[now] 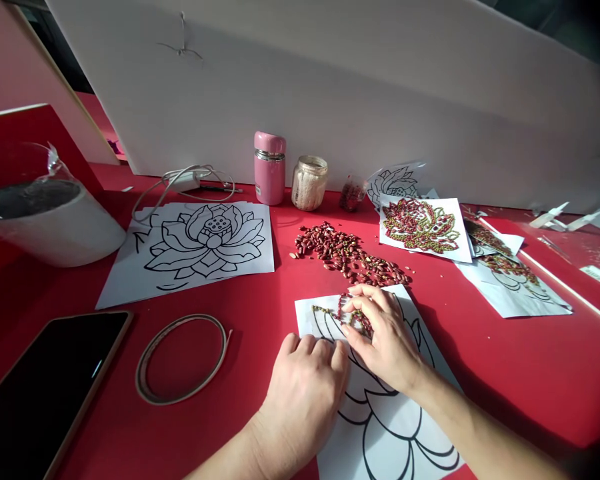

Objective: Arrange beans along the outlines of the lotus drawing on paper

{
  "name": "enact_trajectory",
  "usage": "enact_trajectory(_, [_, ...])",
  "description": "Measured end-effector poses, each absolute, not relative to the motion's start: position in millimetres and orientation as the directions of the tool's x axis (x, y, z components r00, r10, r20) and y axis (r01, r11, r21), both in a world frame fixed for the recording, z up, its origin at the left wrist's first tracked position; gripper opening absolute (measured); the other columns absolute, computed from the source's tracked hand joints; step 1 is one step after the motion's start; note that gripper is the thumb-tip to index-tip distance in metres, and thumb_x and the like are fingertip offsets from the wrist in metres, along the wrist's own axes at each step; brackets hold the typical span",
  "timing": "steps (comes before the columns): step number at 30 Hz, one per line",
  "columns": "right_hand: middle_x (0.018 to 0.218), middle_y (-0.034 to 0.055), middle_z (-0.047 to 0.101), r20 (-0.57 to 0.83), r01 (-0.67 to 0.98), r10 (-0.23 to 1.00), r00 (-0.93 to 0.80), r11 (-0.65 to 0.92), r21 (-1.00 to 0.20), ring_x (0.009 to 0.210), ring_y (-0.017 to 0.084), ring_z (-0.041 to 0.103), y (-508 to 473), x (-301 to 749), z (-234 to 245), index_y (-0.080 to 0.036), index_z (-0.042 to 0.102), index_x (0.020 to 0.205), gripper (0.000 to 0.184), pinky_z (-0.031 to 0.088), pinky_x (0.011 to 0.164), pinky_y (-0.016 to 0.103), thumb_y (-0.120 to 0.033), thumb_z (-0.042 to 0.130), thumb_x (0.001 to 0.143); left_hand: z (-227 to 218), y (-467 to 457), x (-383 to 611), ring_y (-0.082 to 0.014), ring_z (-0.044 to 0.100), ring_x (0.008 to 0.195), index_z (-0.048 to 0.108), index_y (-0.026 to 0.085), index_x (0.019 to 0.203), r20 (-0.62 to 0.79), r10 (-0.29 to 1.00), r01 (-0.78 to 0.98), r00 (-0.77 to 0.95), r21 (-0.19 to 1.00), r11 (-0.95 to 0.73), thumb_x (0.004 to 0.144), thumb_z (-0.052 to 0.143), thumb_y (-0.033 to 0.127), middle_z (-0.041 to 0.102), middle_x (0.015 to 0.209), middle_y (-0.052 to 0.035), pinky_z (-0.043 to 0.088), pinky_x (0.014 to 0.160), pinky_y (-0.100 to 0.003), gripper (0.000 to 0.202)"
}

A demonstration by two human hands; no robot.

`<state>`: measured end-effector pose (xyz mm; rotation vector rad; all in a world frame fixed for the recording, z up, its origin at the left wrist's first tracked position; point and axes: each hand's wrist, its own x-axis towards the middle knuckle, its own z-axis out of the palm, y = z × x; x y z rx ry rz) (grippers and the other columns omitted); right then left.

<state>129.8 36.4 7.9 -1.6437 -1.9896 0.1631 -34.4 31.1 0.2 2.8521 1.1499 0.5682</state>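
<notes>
A sheet with a black lotus outline (395, 427) lies on the red table in front of me. Red and green beans fill part of its upper left petals (344, 308). My right hand (385, 337) rests over that filled area, fingers curled and pressed together on the beans. My left hand (305, 387) lies at the sheet's left edge, fingers bent under, holding the paper down. A loose heap of red beans (347, 255) sits just beyond the sheet.
A blank lotus sheet (200, 243), a thin ring of tape (180, 358) and a dark tablet (40, 387) lie to the left. A white bucket (45, 223), pink flask (269, 168) and glass jar (309, 183) stand behind. Finished bean pictures (423, 227) lie right.
</notes>
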Motion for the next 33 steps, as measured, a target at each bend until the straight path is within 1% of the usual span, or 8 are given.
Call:
enact_trajectory(8, [0.112, 0.0087, 0.048, 0.328, 0.890, 0.938, -0.116, 0.245, -0.386, 0.106, 0.025, 0.046, 36, 126, 8, -0.023, 0.052, 0.092, 0.019, 0.039, 0.085, 0.044, -0.022, 0.053, 0.073, -4, 30, -34, -0.0149, 0.045, 0.057, 0.052, 0.020, 0.085, 0.377, 0.670, 0.669, 0.640, 0.156, -0.727, 0.076, 0.049, 0.014, 0.053, 0.065, 0.0012, 0.025, 0.056, -0.030, 0.011])
enact_trajectory(14, [0.107, 0.0092, 0.052, 0.464, 0.884, 0.886, 0.016, 0.204, -0.420, 0.105, 0.021, 0.048, 49, 155, 16, -0.021, 0.052, 0.095, 0.018, 0.039, 0.089, 0.040, -0.025, 0.047, 0.079, -4, 31, -34, -0.0159, 0.046, 0.058, 0.053, 0.021, 0.082, 0.375, 0.672, 0.674, 0.639, 0.149, -0.724, 0.075, 0.049, 0.015, 0.053, 0.065, 0.0010, 0.027, 0.056, -0.031, 0.009])
enact_trajectory(16, [0.101, 0.0080, 0.056, 0.443, 0.866, 0.894, 0.069, 0.167, -0.471, 0.095, 0.018, 0.053, 56, 169, 20, -0.021, 0.051, 0.098, 0.020, 0.043, 0.084, 0.036, -0.025, 0.046, 0.079, -4, 32, -34, -0.0163, 0.046, 0.058, 0.054, 0.021, 0.083, 0.375, 0.670, 0.676, 0.641, 0.138, -0.724, 0.076, 0.049, 0.016, 0.053, 0.064, 0.0013, 0.027, 0.056, -0.031, 0.010])
enact_trajectory(18, [0.094, 0.0059, 0.059, 0.358, 0.842, 0.926, 0.117, 0.098, -0.531, 0.079, 0.015, 0.057, 66, 180, 22, -0.021, 0.050, 0.100, 0.022, 0.047, 0.072, 0.031, -0.026, 0.046, 0.079, -4, 33, -34, -0.0164, 0.046, 0.057, 0.054, 0.020, 0.085, 0.381, 0.663, 0.674, 0.644, 0.128, -0.728, 0.076, 0.049, 0.016, 0.052, 0.063, 0.0013, 0.028, 0.056, -0.031, 0.011])
enact_trajectory(20, [0.084, 0.0032, 0.061, 0.282, 0.830, 0.950, 0.136, 0.046, -0.556, 0.067, 0.012, 0.057, 77, 189, 22, -0.021, 0.051, 0.098, 0.021, 0.047, 0.062, 0.026, -0.026, 0.045, 0.078, -4, 33, -34, -0.0161, 0.046, 0.057, 0.054, 0.020, 0.083, 0.386, 0.660, 0.673, 0.644, 0.124, -0.729, 0.076, 0.049, 0.016, 0.052, 0.062, 0.0012, 0.028, 0.056, -0.031, 0.010])
enact_trajectory(23, [0.076, 0.0004, 0.061, 0.246, 0.869, 0.960, 0.130, 0.009, -0.495, 0.060, 0.011, 0.056, 97, 201, 18, -0.021, 0.055, 0.089, 0.017, 0.045, 0.057, 0.024, -0.025, 0.046, 0.076, -3, 32, -34, -0.0152, 0.046, 0.055, 0.054, 0.020, 0.080, 0.393, 0.658, 0.674, 0.642, 0.120, -0.729, 0.077, 0.047, 0.016, 0.052, 0.061, 0.0005, 0.027, 0.056, -0.030, 0.008])
enact_trajectory(26, [0.076, 0.0011, 0.061, 0.250, 0.904, 0.959, 0.135, -0.016, -0.427, 0.059, 0.011, 0.055, 112, 210, 14, -0.020, 0.057, 0.081, 0.013, 0.043, 0.055, 0.024, -0.024, 0.047, 0.074, -3, 31, -35, -0.0148, 0.046, 0.055, 0.054, 0.019, 0.083, 0.411, 0.646, 0.669, 0.643, 0.109, -0.735, 0.078, 0.046, 0.016, 0.052, 0.061, -0.0001, 0.028, 0.056, -0.030, 0.010])
enact_trajectory(33, [0.074, -0.0003, 0.057, 0.195, 0.936, 0.980, 0.035, 0.036, -0.349, 0.058, 0.009, 0.051, 110, 205, 21, -0.021, 0.059, 0.070, 0.012, 0.038, 0.054, 0.022, -0.026, 0.049, 0.073, -3, 33, -35, -0.0152, 0.047, 0.055, 0.055, 0.019, 0.086, 0.420, 0.642, 0.666, 0.642, 0.110, -0.738, 0.077, 0.048, 0.015, 0.053, 0.062, 0.0003, 0.029, 0.055, -0.030, 0.012])
